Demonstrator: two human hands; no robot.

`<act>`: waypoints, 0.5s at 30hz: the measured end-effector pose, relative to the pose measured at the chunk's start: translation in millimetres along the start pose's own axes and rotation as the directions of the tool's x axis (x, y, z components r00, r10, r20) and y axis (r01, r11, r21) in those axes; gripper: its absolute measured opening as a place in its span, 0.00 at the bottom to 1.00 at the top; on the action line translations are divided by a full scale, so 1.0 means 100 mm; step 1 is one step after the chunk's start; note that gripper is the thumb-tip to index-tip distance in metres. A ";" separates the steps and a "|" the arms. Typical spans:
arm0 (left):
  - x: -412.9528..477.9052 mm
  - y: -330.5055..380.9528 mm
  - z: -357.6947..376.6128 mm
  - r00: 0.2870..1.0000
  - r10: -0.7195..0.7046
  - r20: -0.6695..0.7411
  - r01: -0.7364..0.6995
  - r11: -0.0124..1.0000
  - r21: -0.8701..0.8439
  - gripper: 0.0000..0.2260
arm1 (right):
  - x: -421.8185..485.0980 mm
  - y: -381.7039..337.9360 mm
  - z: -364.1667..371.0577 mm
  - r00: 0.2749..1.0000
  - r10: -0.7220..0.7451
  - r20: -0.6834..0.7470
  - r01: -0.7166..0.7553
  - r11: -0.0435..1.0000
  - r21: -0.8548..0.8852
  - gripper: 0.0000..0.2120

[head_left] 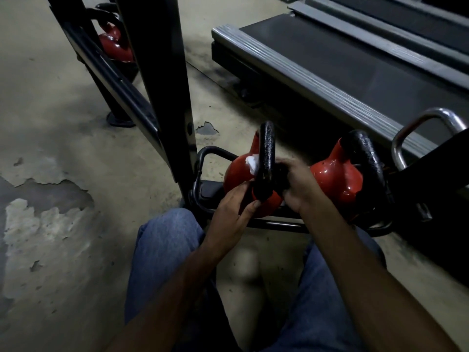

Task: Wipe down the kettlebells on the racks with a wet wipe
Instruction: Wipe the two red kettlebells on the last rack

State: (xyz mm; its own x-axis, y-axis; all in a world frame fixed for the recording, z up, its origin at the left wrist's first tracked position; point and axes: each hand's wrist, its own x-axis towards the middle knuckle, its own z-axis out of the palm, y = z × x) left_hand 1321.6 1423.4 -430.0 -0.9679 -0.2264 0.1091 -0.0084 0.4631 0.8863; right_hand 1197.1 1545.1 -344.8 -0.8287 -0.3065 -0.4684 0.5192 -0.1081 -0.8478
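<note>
Two red kettlebells with black handles stand on the low rack rail in front of my knees. My left hand grips the lower end of the handle of the left kettlebell. My right hand reaches into that handle's opening with curled fingers. A white wet wipe shows on the far side of the handle, against the red body, and my right hand seems to hold it. The right kettlebell stands untouched just beyond my right wrist.
A black rack upright rises at the left, with a third red kettlebell on a higher shelf behind it. A treadmill deck lies close behind the rack. A chrome handle sticks up at the far right. The concrete floor is patchy.
</note>
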 end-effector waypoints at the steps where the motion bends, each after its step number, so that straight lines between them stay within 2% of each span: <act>1: 0.00 0.00 -0.01 1.000 0.004 0.002 -0.004 1.000 0.004 0.27 | -0.05 0.06 -0.05 0.998 -0.064 -0.001 0.063 0.998 -0.016 0.16; 5: 0.01 0.02 -0.02 1.000 0.021 0.006 -0.021 1.000 0.003 0.25 | -0.33 0.20 -0.05 0.956 -0.270 -0.118 0.263 0.962 -0.066 0.04; 8: 0.01 0.02 -0.02 1.000 0.030 -0.007 -0.030 0.999 0.018 0.24 | -0.55 0.33 0.07 0.850 -0.490 -0.195 0.440 0.862 -0.249 0.05; 10: 0.02 0.02 -0.02 0.999 0.033 -0.006 -0.033 0.999 0.021 0.23 | -0.65 0.41 0.12 0.729 -0.677 -0.099 0.567 0.679 -0.466 0.06; 12: 0.01 0.05 -0.04 0.999 0.032 -0.005 -0.032 0.999 -0.009 0.21 | -0.68 0.45 0.11 0.578 -0.812 0.084 0.615 0.365 -0.699 0.09; 14: -0.01 0.07 -0.05 1.000 0.026 0.001 -0.026 0.999 -0.040 0.21 | -0.63 0.50 0.05 0.474 -0.839 0.267 0.602 0.088 -0.794 0.11; 15: -0.02 0.06 -0.05 1.000 0.025 0.007 -0.025 0.999 -0.045 0.22 | -0.60 0.50 0.02 0.451 -0.833 0.321 0.585 0.005 -0.811 0.11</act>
State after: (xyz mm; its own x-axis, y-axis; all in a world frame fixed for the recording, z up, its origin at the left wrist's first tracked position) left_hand 1324.5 1422.6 -422.4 -0.9696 -0.2086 0.1279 0.0266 0.4298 0.9025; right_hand 1273.2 1556.4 -359.0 -0.7391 -0.3517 0.5745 -0.6522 0.5871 -0.4796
